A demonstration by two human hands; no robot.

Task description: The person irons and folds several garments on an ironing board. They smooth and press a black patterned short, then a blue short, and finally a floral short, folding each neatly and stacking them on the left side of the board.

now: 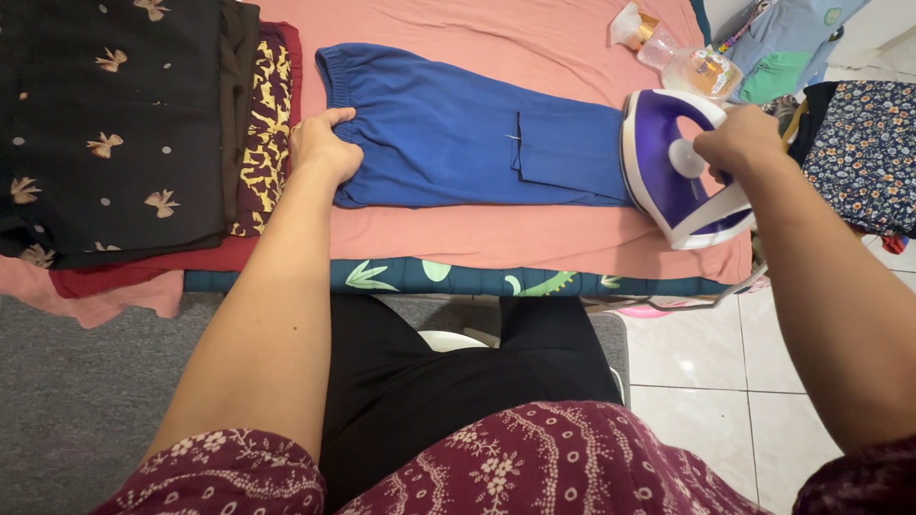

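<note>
A pair of blue trousers lies flat across a pink cloth-covered ironing surface, waistband to the left. My left hand presses down on the waistband's lower corner, fingers curled onto the fabric. My right hand grips the handle of a purple and white steam iron, which sits at the right end of the trousers, on the leg's edge and the pink cloth.
A stack of folded clothes, black with gold bows on top, lies at the left. A clear spray bottle rests at the top right. Floral fabric hangs at the right. White tiled floor and a grey mat lie below.
</note>
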